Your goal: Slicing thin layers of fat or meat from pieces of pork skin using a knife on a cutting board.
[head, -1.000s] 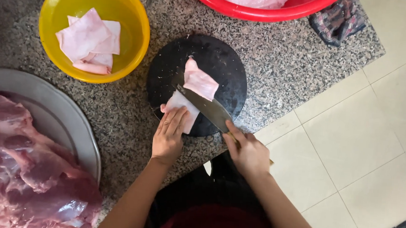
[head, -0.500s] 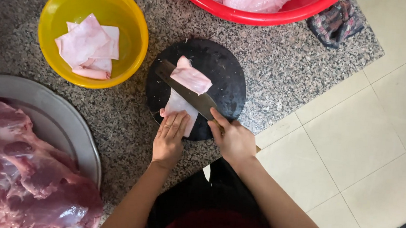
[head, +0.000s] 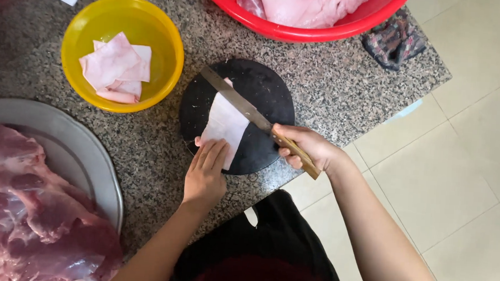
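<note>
While my left hand (head: 204,175) lies flat, fingers together and pressed on the near end of a pale pink slab of pork skin (head: 225,125), my right hand (head: 305,148) keeps its grip wrapped tight around the wooden handle of a knife (head: 255,119). The blade is long, dull grey steel, and it lies slantwise across the far end of the slab, its tip pointing up and to my left. The slab is smooth, roughly rectangular and glossy (almost white where the light falls on it), and it rests on a round black cutting board (head: 264,89) with a matte surface. The board sits on the speckled grey granite counter (head: 157,140), near its front edge.

To the left of the board stands a yellow plastic bowl (head: 163,48), round and shiny, holding a few flat cut pieces of the same pale skin (head: 115,68), stacked loosely. At the far side a big red plastic basin (head: 303,31) carries a mound of soft pink meat. Near my left elbow a wide metal tray (head: 87,148) with a brushed grey rim holds a heavy cut of raw red meat (head: 25,213), streaked with white fat. A crumpled dark patterned cloth (head: 392,39) lies by the counter's corner, beside the basin. Beyond the edge, the floor is pale beige tile (head: 462,171).
</note>
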